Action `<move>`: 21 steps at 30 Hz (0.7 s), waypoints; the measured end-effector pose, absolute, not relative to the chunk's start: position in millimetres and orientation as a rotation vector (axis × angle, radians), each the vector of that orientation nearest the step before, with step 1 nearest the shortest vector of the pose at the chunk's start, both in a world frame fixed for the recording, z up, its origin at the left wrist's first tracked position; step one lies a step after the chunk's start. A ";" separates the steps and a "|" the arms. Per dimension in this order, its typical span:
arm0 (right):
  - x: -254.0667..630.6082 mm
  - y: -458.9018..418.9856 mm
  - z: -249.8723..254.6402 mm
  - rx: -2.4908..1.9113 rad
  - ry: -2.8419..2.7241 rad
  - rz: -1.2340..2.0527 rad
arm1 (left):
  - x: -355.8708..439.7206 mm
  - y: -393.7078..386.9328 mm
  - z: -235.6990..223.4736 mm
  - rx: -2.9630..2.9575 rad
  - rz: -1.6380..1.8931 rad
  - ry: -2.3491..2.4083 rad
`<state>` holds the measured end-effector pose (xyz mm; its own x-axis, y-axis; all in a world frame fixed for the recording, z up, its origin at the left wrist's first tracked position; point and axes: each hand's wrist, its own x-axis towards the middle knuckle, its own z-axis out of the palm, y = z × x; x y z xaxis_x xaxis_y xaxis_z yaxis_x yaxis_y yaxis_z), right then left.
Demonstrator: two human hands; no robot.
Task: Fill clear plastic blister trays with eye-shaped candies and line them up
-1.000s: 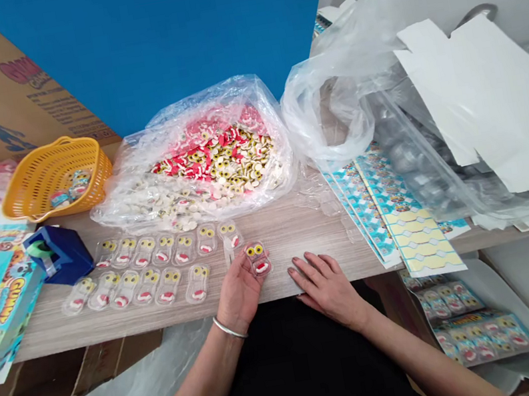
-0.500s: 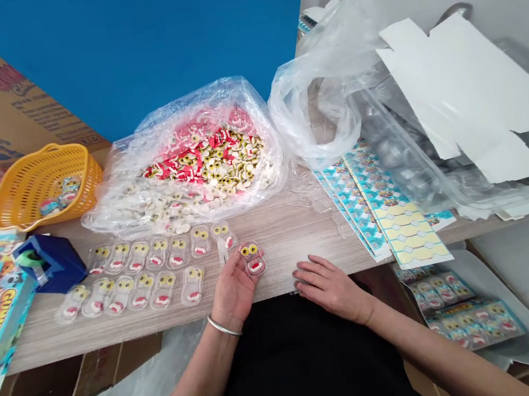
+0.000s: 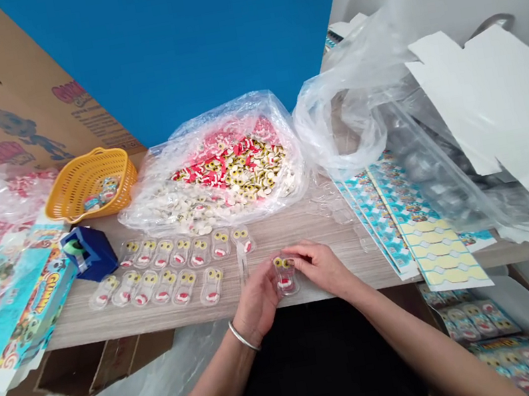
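A small clear blister pack (image 3: pixel 287 283) with two yellow-ringed candy eyes and a red-and-white candy mouth is held low over the table's front edge. My left hand (image 3: pixel 259 299) grips its left side, thumb and fingers closed around the edge. On the other side my right hand (image 3: pixel 324 268) has its fingertips closed on the pack's top right, by the eyes. Left of my hands, similar filled packs (image 3: pixel 183 286) lie in two rows. A thin pale forked strip (image 3: pixel 242 260), perhaps tweezers, lies just above my left hand.
Behind the rows sits a large open plastic bag (image 3: pixel 233 163) of loose candy eyes and mouths. A yellow basket (image 3: pixel 84 181) and blue tape dispenser (image 3: pixel 88 253) stand left. Sticker sheets (image 3: pixel 442 242), clear plastic trays (image 3: pixel 436 176) and white cardboard (image 3: pixel 490 92) are at right.
My right hand has come off the table edge, moved left and closed on the pack's top. The left hand still holds the pack. The view has swung left.
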<state>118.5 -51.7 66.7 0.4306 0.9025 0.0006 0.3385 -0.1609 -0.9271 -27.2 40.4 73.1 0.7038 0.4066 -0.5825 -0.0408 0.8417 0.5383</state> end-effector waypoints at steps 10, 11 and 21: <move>97.0 -32.0 51.0 -1.717 -0.739 0.994 | -38.2 43.9 70.4 0.643 0.371 0.780; 94.2 -30.3 50.9 -1.693 -0.659 1.050 | -38.5 44.0 68.9 0.647 0.390 0.785; 103.4 -6.4 39.2 -1.624 -0.655 1.102 | -42.1 55.1 42.9 1.347 0.566 0.945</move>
